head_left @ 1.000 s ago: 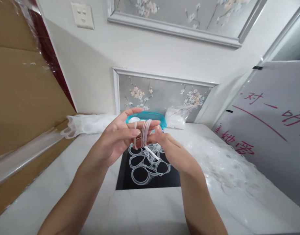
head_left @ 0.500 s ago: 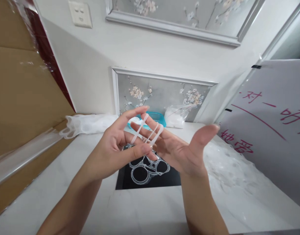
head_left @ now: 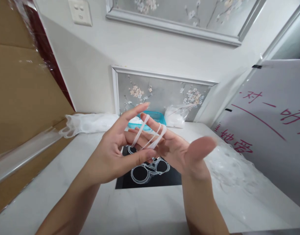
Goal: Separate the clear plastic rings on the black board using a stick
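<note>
Marbled white counter (head_left: pixel 142 209) below: left hand (head_left: pixel 113 150) half-curled, grip unclear, meets the splayed right hand (head_left: pixel 178 150), white bands (head_left: pixel 140 131) looping its fingers; whiteboard (head_left: pixel 279 153) reads "对一" in red.

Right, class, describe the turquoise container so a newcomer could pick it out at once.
Follow the white tabletop back to the lower flowered wall panel. There, just left of a clear bag with white contents, sits the turquoise container, partly hidden by the left hand. Its bright colour sets it apart from the bag and the white bundle farther left.
</note>
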The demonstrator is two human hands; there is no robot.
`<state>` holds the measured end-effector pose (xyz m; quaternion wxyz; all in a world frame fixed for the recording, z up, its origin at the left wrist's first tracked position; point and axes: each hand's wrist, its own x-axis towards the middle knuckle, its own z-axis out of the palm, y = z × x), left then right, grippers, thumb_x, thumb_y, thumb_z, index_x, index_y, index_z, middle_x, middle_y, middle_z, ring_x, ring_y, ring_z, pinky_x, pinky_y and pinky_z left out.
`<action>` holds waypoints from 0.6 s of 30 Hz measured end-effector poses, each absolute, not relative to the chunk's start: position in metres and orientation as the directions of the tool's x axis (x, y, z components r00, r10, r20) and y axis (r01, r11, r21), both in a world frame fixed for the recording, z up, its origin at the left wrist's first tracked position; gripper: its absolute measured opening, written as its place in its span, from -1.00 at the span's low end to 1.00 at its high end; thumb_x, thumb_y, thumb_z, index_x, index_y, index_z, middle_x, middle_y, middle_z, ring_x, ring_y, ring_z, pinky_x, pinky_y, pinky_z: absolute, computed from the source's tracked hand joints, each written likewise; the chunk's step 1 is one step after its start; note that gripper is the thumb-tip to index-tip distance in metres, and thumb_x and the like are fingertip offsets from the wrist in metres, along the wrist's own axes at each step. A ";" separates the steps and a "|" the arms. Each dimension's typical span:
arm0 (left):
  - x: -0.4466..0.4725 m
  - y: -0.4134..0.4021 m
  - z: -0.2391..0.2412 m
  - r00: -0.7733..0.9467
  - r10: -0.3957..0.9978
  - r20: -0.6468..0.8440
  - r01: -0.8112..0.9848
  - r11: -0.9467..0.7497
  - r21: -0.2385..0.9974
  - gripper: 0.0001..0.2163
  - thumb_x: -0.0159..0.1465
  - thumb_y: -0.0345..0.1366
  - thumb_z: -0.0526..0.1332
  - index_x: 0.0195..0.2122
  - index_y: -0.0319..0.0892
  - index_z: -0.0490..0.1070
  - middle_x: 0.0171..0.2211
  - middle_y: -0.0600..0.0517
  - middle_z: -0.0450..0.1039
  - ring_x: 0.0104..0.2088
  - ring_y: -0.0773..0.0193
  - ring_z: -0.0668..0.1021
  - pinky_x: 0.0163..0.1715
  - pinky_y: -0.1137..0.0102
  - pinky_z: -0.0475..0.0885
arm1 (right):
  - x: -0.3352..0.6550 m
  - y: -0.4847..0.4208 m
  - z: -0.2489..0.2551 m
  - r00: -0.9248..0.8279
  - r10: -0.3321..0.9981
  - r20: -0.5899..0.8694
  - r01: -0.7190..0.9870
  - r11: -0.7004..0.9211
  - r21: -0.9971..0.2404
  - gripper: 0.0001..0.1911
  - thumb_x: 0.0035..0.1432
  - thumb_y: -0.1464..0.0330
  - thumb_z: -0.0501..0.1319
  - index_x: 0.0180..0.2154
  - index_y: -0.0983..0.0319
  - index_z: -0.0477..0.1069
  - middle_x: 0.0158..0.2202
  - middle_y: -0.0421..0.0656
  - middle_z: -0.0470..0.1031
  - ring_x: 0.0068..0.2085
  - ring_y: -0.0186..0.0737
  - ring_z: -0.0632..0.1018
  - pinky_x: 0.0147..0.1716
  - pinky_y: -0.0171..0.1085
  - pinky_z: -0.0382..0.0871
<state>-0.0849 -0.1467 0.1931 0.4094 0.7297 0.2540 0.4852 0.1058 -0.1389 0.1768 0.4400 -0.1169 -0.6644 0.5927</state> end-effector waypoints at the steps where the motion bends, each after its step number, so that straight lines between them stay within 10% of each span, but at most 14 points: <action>1: -0.085 -0.146 0.192 0.402 0.764 0.505 -0.026 -0.542 0.840 -0.20 0.21 -0.33 0.41 0.42 0.07 0.06 -0.49 0.15 0.60 -0.39 0.18 0.67 -0.20 0.27 0.60 | 0.104 -0.140 0.177 -0.562 0.696 0.447 -0.361 0.281 -0.890 -0.20 0.08 -0.20 0.26 0.28 -0.04 0.31 0.18 -0.10 0.51 0.22 0.08 0.49 0.23 0.12 0.32; 6: -0.085 -0.146 0.185 0.418 0.755 0.504 -0.022 -0.547 0.837 -0.22 0.26 -0.29 0.35 0.44 0.11 0.01 -0.49 0.17 0.58 -0.41 0.19 0.65 -0.28 0.31 0.60 | 0.099 -0.142 0.176 -0.501 0.753 0.427 -0.347 0.278 -0.896 -0.51 0.20 0.22 0.37 0.17 -0.03 0.44 -0.10 -0.18 0.64 -0.04 -0.08 0.63 0.04 0.01 0.51; 13: -0.085 -0.146 0.184 0.412 0.699 0.585 -0.030 -0.631 0.775 -0.27 0.27 -0.36 0.35 0.40 0.19 0.09 -0.47 0.21 0.61 -0.41 0.27 0.65 -0.14 0.31 0.57 | 0.102 -0.142 0.178 -0.495 0.739 0.457 -0.400 0.273 -0.875 -0.61 0.20 0.22 0.37 0.07 -0.07 0.53 -0.02 -0.19 0.62 -0.25 -0.20 0.62 -0.23 -0.13 0.57; 18: -0.085 -0.149 0.190 0.434 0.731 0.526 -0.005 -0.582 0.813 -0.26 0.27 -0.31 0.33 0.42 0.08 0.06 -0.49 0.18 0.60 -0.41 0.16 0.68 -0.24 0.25 0.61 | 0.102 -0.140 0.178 -0.504 0.723 0.473 -0.459 0.239 -0.855 -0.71 0.25 0.21 0.32 0.01 -0.10 0.57 -0.34 -0.24 0.61 -0.41 -0.27 0.53 -0.39 -0.22 0.52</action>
